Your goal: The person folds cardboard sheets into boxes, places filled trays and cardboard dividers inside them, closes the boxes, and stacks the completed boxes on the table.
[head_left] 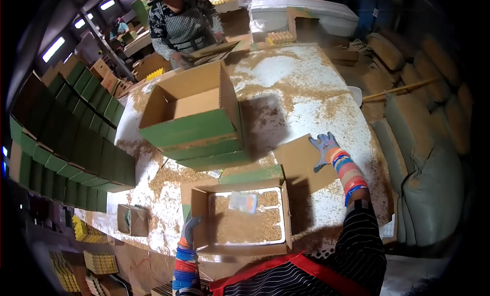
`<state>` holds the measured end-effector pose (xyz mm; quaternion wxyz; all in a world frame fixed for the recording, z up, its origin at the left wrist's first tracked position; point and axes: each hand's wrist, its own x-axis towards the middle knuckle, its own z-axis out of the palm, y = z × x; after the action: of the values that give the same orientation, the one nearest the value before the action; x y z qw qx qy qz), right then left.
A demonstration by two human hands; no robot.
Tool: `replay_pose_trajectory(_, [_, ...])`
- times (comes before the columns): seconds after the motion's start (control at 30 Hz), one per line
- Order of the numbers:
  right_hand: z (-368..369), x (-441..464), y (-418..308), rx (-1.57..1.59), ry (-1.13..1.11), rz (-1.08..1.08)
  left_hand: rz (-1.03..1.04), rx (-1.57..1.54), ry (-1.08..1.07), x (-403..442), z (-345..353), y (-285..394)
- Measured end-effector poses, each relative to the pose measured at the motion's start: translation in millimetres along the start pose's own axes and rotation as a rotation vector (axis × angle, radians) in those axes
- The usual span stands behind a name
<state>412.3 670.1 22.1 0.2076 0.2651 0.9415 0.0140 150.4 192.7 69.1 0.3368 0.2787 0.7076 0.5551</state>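
Observation:
An open cardboard box (290, 214) sits at the near side of the table in front of me. Inside it is a white foam tray (279, 200) filled with brown, crumbly material, with a small clear packet with coloured print (242, 202) on top. My left hand (190, 232), in a grey glove, rests against the box's left wall with its fingers stretched out. Beyond the box's right side, my right hand (324, 149) spreads its gloved fingers over the edge of a flat cardboard flap (305, 166).
Stacked green and brown boxes (191, 127) stand at mid-table, with a small carton (133, 220) at left. Many green boxes (76, 163) are piled leftward. Filled sacks (429, 194) line the right side. Across the table, another person (184, 31) handles flat cardboard (214, 51).

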Motion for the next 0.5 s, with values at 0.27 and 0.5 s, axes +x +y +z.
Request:
replay_pose_trajectory(0.27, [21.6, -69.2, 30.0, 0.453, 0.152, 0.575, 0.363, 0.419, -0.076, 2.2, -5.6, -28.2])
replay_pose_trajectory(0.5, [-149.3, -166.9, -141.4, 0.217, 0.861, -0.209, 0.526, 0.359, 0.026, 6.2, 12.4, -27.4])
